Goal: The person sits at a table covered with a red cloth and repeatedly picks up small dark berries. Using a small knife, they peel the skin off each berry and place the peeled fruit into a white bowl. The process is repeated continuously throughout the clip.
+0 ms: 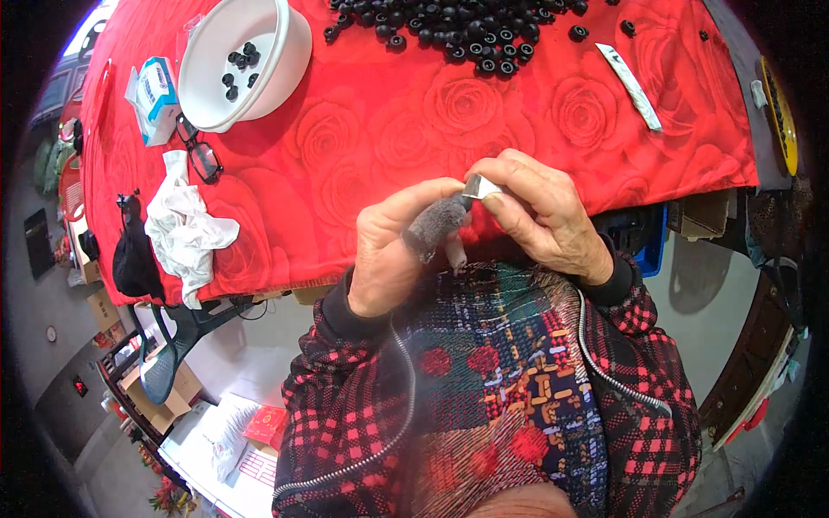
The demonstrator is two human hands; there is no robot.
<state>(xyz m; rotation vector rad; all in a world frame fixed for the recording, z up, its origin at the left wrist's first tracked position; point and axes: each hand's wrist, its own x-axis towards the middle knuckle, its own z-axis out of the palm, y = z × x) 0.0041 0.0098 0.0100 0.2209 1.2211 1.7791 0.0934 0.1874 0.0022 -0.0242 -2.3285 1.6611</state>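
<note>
Right hand (pixel 542 211) pinches a small white-and-grey piece (pixel 480 187); left hand (pixel 382 246) clasps a fuzzy grey piece (pixel 434 226); beyond lie a round white plastic basin (pixel 285 73), small black caps (pixel 471 30).

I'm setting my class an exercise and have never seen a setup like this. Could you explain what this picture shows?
There is no machine here, just a person's two bare hands. The picture comes from a wide fisheye camera worn on the person's head, looking down, so its left is the person's left and straight edges bend near the rim.

On the red tablecloth are a pile of black round pieces, a white basin with a few more inside, a blue-and-white box, glasses, a white cloth and a narrow pale strip.

The right hand pinches a small white-and-grey piece. The left hand is right beside it, with a fuzzy grey wrap at its fingers; whether worn or held, I cannot tell.
</note>
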